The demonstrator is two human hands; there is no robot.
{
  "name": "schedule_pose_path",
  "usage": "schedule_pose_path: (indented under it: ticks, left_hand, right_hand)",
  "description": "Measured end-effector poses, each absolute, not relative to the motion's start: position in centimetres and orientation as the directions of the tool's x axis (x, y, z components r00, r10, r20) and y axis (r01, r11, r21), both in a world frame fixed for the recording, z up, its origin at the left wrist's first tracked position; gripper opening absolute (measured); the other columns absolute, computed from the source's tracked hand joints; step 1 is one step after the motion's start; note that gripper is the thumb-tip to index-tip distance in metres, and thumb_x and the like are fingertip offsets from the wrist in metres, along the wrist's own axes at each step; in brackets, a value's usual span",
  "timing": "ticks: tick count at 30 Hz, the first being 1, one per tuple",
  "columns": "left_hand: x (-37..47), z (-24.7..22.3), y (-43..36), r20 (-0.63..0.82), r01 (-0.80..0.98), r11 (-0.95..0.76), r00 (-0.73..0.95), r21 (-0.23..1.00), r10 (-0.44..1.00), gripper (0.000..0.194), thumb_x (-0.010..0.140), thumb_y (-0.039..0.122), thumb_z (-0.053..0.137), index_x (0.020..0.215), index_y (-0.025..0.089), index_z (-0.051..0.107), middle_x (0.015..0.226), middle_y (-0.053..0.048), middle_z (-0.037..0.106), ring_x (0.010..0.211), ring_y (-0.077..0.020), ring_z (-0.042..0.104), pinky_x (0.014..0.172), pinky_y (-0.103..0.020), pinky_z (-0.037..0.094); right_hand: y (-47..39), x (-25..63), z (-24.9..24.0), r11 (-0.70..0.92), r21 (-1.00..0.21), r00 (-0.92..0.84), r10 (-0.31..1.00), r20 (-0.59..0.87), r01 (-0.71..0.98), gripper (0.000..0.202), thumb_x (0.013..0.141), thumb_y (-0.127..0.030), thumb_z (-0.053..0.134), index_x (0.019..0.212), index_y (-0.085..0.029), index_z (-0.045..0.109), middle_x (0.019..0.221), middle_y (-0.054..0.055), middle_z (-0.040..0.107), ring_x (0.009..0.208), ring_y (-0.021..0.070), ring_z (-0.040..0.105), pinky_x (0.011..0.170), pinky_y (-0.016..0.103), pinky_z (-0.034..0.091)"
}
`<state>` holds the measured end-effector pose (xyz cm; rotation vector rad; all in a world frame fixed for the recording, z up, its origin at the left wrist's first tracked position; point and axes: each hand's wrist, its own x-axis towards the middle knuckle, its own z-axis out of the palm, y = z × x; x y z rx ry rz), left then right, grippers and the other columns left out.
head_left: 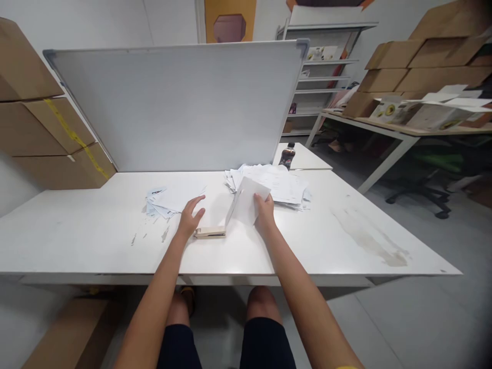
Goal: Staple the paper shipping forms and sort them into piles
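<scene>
My right hand grips white sheets of paper by their right side, thumb on top. The sheets are tilted up off the table, and their lower left edge comes close to a stapler. That beige stapler lies on the white table just right of my left wrist. My left hand has its fingers apart and holds nothing, above the stapler's left end. Beyond it lies a small spread of papers with some dark print. A larger untidy paper pile sits behind my right hand.
A whiteboard stands along the table's far edge. Cardboard boxes are stacked at the left. A dark bottle stands behind the paper pile. At the right are a second table with boxes and a metal shelf.
</scene>
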<state>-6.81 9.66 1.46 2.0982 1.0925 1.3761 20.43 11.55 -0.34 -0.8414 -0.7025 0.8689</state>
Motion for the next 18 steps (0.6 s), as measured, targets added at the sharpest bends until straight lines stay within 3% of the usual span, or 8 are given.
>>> schedule_pose_path:
  ticks: [4,7,9,13,15,18]
  left_hand:
    - [-6.2,0.6,10.0,0.48,0.092,-0.545,0.37,0.833,0.796,0.09,0.081,0.075,0.048,0.151,0.022,0.028,0.147,-0.016,0.044,0.128,-0.0328,0.049,0.107,-0.049,0.037]
    - [-5.6,0.0,10.2,0.443,0.114,-0.498,0.32,0.86,0.837,0.098,0.074,0.072,0.06,0.151,0.021,0.027,0.142,-0.017,0.049,0.121,-0.0311,0.054,0.104,-0.046,0.04]
    - [-5.4,-0.2,10.4,0.41,0.219,-0.452,0.214,0.865,0.887,0.087,0.075,0.06,0.067,0.146,0.021,0.036,0.133,-0.014,0.057,0.114,-0.0275,0.058,0.101,-0.043,0.043]
    - [-5.6,0.0,10.9,0.373,0.324,-0.34,-0.043,0.883,0.927,0.039,0.084,0.043,0.056,0.113,0.018,0.061,0.108,-0.009,0.068,0.104,-0.0255,0.061,0.093,-0.041,0.047]
    - [-5.8,-0.1,11.3,0.364,0.301,-0.32,-0.101,0.898,0.926,0.031,0.082,0.038,0.055,0.105,0.018,0.062,0.103,-0.008,0.069,0.101,-0.0249,0.062,0.091,-0.04,0.048]
    - [-5.9,-0.4,11.8,0.332,0.23,-0.312,-0.057,0.922,0.941,0.031,0.077,0.032,0.057,0.104,0.018,0.06,0.101,-0.007,0.069,0.098,-0.0237,0.063,0.09,-0.038,0.049]
  right_hand:
    - [10.6,19.7,0.1,0.481,-0.869,0.511,0.779,0.364,-0.113,0.033,0.077,-0.041,0.067,0.102,-0.022,0.058,0.101,0.001,0.067,0.093,0.0175,0.06,0.087,0.034,0.049]
    - [9.5,19.2,0.9,0.525,-0.851,0.505,0.737,0.449,-0.01,0.026,0.081,-0.043,0.063,0.096,-0.022,0.059,0.094,0.001,0.065,0.088,0.0172,0.058,0.085,0.033,0.048]
    - [9.4,19.0,0.9,0.505,-0.863,0.399,0.792,0.462,-0.002,0.027,0.08,-0.045,0.064,0.093,-0.022,0.06,0.09,0.001,0.065,0.086,0.0185,0.058,0.082,0.033,0.049]
    - [10.6,19.1,-0.4,0.359,-0.933,0.204,0.914,0.35,-0.004,0.031,0.07,-0.044,0.07,0.089,-0.021,0.065,0.085,0.004,0.067,0.085,0.024,0.06,0.078,0.039,0.05]
    - [11.4,19.2,-1.2,0.274,-0.962,0.176,0.947,0.269,-0.004,0.028,0.066,-0.043,0.07,0.082,-0.021,0.066,0.079,0.004,0.066,0.082,0.0253,0.06,0.075,0.04,0.05]
    - [12.0,19.4,-1.9,0.266,-0.964,0.125,0.957,0.262,-0.014,0.023,0.067,-0.04,0.066,0.081,-0.022,0.066,0.081,0.003,0.067,0.082,0.0239,0.06,0.077,0.04,0.049]
